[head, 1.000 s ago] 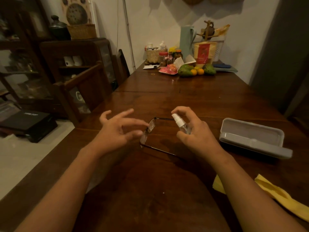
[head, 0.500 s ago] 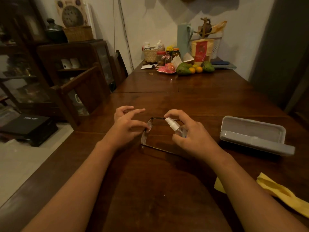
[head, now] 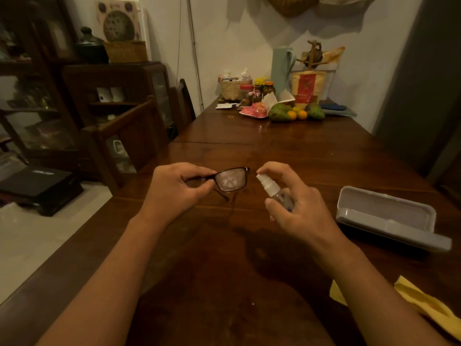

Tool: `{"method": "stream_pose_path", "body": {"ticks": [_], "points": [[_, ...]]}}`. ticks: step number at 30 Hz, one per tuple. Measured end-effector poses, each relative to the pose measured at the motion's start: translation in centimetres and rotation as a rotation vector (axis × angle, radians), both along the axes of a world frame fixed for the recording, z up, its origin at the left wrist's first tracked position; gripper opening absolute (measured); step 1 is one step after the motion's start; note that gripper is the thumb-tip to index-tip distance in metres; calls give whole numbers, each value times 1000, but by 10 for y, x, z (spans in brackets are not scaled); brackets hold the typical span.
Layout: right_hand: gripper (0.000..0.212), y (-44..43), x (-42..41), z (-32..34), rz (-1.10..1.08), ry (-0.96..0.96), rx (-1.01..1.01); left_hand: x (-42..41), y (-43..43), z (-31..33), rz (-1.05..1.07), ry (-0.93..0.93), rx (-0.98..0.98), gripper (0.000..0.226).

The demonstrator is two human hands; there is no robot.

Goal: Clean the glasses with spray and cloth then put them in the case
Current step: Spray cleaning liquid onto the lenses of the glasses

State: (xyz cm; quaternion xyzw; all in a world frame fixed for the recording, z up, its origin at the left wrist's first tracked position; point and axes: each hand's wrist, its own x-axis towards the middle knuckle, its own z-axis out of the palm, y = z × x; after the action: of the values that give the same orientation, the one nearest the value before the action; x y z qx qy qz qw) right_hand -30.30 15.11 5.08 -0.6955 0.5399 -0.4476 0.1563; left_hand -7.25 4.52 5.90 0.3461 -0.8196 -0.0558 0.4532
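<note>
Two bare forearms, extended forward side by side: left hand, knuckles up, thumb and fingers pinching the glasses at the frame; right hand, fingers curled round the spray bottle, forefinger arched over its white top.

Over your table's middle are the glasses, spray bottle just right of them. The case lies toward the right edge, cloth nearer you.
</note>
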Motion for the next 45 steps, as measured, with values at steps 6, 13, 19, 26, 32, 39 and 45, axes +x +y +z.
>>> {"method": "stream_pose_path", "body": {"ticks": [6,13,19,26,32,39,45], "points": [[50,2,12,-1,-61,61,-66,-19,24,7,20,-36,-46,21],[43,2,12,5,-89,97,-81,-37,46,15,-14,-59,69,23],[37,-3,11,10,-104,79,-60,-40,52,18,6,-26,157,25],[34,-3,12,9,-129,61,-85,-42,53,19,20,3,162,24],[52,-1,8,9,-138,72,-126,-42,52,19,27,25,177,23],[45,1,18,9,-45,122,-48,-43,53,19,-14,29,210,24],[44,0,17,10,-70,97,-79,-44,53,19,-6,76,249,22]]}}
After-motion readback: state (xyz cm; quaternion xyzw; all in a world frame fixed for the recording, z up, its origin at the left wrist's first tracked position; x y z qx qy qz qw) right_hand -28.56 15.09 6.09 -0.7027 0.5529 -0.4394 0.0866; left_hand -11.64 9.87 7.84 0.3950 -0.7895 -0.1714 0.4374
